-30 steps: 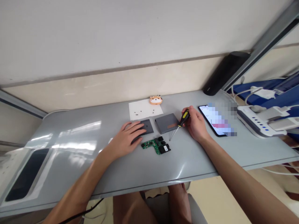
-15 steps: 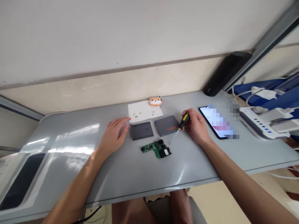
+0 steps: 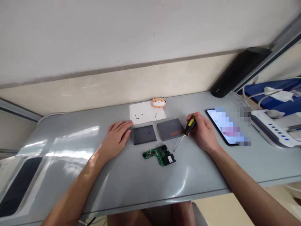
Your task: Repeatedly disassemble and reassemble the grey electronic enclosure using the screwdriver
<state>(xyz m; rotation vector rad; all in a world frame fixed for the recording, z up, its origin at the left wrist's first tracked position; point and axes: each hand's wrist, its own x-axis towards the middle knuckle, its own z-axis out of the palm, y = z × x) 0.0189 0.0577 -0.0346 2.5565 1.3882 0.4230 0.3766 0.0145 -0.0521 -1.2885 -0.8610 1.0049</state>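
Observation:
My left hand lies flat on the grey table, fingers spread, its fingertips at the left edge of a dark grey cover plate. My right hand is closed round a yellow-and-black screwdriver, whose tip points down-left toward the table. A second grey casing half lies just left of the screwdriver handle. In front of both pieces lies a green circuit board.
A white paper sheet with small black screws lies behind the casing parts, an orange animal-shaped case at its far edge. A phone lies right of my right hand, a white power strip and cables beyond. A black cylinder leans at the wall.
My left hand has come off the dark cover plate and moved left, now resting beside it. The right hand has kept hold of the screwdriver in the same spot.

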